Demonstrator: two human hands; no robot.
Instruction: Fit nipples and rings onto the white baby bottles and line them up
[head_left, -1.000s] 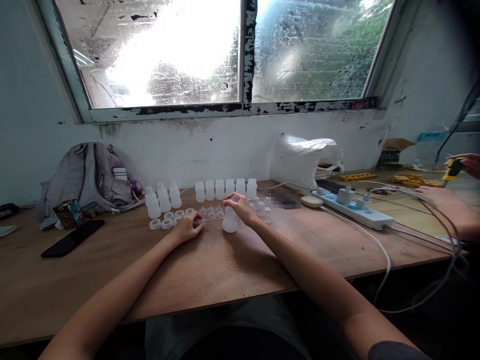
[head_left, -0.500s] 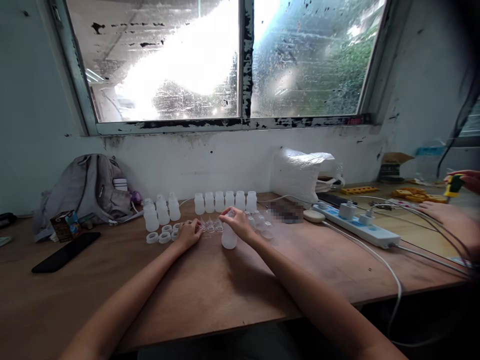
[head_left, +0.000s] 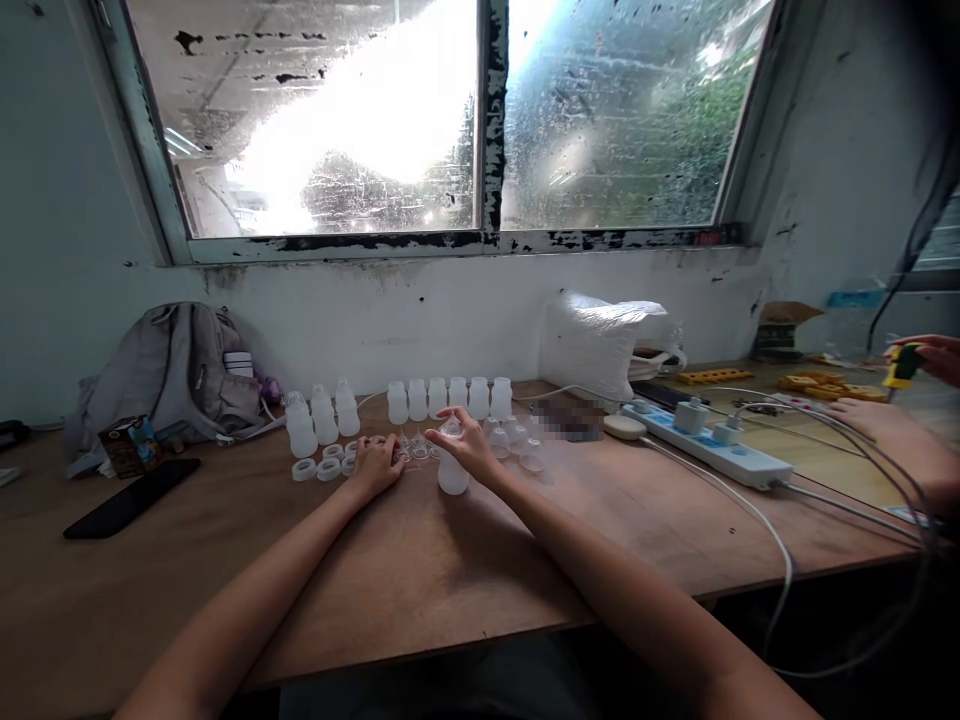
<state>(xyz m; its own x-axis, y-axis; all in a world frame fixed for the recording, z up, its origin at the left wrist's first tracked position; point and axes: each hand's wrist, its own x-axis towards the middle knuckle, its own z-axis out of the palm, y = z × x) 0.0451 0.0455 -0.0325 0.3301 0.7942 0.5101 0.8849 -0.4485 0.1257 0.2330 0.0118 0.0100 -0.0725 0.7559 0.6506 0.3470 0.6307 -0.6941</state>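
A frosted baby bottle (head_left: 453, 479) stands upright in the middle of the table. My right hand (head_left: 466, 445) is around its top, thumb and fingers curved about the neck and the clear part on it. My left hand (head_left: 377, 462) rests on the table, its fingers loosely bent and apart beside small clear teats (head_left: 420, 449). White collar rings (head_left: 328, 468) lie left of that hand, some partly hidden by it. Right of my right hand are clear domed caps (head_left: 516, 432).
Several open frosted bottles (head_left: 438, 399) stand in a row behind, with topped bottles (head_left: 301, 428) at left. Around lie a phone (head_left: 133, 498), a drink carton (head_left: 130, 447), a backpack (head_left: 176, 385), and a power strip (head_left: 727, 455) with cables. A co-worker's hand (head_left: 937, 358) holds a yellow-black tool.
My right hand's thumb and index finger have spread a little around the bottle's top. My left hand stays almost where it was. The view has shifted slightly.
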